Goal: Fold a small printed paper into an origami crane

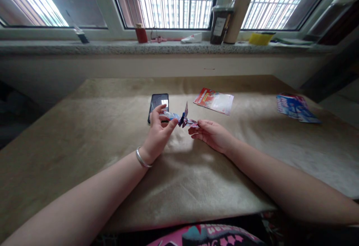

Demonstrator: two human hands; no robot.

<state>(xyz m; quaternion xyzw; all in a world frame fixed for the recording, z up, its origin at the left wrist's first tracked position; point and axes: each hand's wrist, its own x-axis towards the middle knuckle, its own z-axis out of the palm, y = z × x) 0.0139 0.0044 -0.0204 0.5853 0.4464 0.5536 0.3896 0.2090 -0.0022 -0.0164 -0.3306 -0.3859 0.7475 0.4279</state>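
A small folded paper figure (183, 120), printed in blue, white and red, is held up above the tabletop between my two hands. One thin point of it sticks upward near its middle. My left hand (160, 127), with a silver bangle at the wrist, grips the left end between thumb and fingers. At the right end, the thumb and fingertips of my right hand (209, 133) pinch the paper. Just behind my left hand lies a dark phone (159, 100), partly hidden by the fingers.
A red and white printed packet (214, 101) lies beyond my right hand. Several blue printed sheets (297, 108) rest at the table's right side. Along the windowsill (179, 48) stand a red bottle (141, 33), a dark container (221, 25) and a yellow item (260, 38).
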